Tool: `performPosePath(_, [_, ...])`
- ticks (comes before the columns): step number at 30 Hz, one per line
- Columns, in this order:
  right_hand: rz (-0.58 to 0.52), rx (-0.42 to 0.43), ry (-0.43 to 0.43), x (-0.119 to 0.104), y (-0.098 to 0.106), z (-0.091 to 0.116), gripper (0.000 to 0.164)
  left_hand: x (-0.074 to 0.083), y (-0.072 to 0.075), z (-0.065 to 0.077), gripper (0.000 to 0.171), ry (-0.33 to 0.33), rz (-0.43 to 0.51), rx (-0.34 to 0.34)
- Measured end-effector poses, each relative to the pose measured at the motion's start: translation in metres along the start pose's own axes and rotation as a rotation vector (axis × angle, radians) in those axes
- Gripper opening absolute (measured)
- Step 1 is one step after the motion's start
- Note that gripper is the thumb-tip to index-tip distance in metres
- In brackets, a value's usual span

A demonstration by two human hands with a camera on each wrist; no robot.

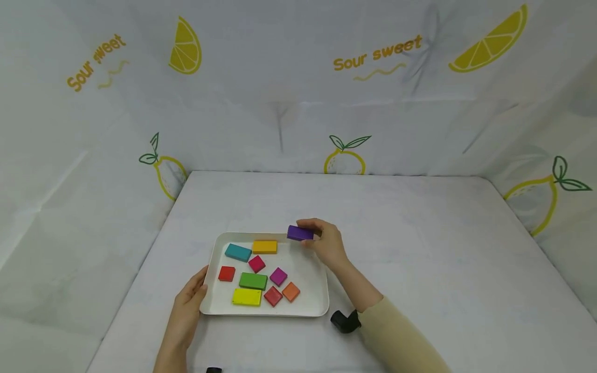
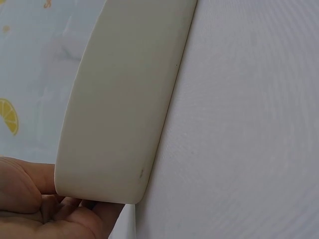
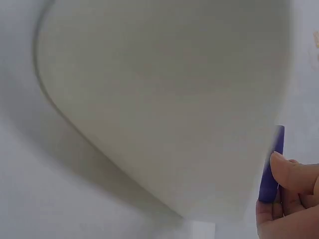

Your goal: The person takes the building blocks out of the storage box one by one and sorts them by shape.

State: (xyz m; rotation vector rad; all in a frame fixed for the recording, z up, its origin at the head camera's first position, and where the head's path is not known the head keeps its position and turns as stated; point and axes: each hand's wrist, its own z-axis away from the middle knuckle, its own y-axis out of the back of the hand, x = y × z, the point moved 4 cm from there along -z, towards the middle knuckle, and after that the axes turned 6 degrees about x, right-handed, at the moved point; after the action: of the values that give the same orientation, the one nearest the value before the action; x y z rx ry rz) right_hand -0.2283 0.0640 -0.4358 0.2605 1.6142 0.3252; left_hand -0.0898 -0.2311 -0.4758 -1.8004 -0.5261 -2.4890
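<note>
A white tray [image 1: 308,290] lies on the table with several coloured blocks on it, among them a green block [image 1: 253,281], a yellow block [image 1: 246,297], a teal block [image 1: 238,253] and an orange-yellow block [image 1: 265,247]. At the tray's left side, my left hand [image 1: 187,303] grips the wall; in the left wrist view the fingers [image 2: 82,221] bend round its end. Between thumb and fingers my right hand [image 1: 328,243] pinches a purple block [image 1: 300,233] over the tray's back right corner. The tray wall fills much of the right wrist view.
Smaller square blocks, such as a red block [image 1: 226,273], a magenta block [image 1: 279,276] and an orange block [image 1: 291,291], lie spread over the tray. A black object [image 1: 345,321] is by the right sleeve. Lemon-printed white sheeting [image 1: 280,103] stands behind the white table [image 1: 420,233].
</note>
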Motion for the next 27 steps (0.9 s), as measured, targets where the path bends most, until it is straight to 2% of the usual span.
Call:
performPosePath(4, [-0.034,0.015,0.036,-0.001,0.028,-0.018,0.043,0.001,0.0,0.0,0.051,-0.001,0.004,-0.002])
performPosePath(8, [0.03,0.013,0.066,0.004,0.053,-0.038,0.042,0.001,0.0,-0.001,0.051,0.002,0.0,-0.002])
performPosePath(12, [0.084,-0.014,0.05,0.017,0.07,-0.053,0.043,-0.001,0.001,0.0,0.051,0.007,0.001,-0.002])
performPosePath(18, [0.119,-0.076,0.015,0.041,0.078,-0.068,0.043,-0.002,0.003,0.001,0.051,0.01,0.009,-0.003])
performPosePath(27, [0.177,-0.078,0.026,0.063,0.08,-0.081,0.046,-0.004,0.002,-0.002,0.05,0.016,-0.004,-0.004])
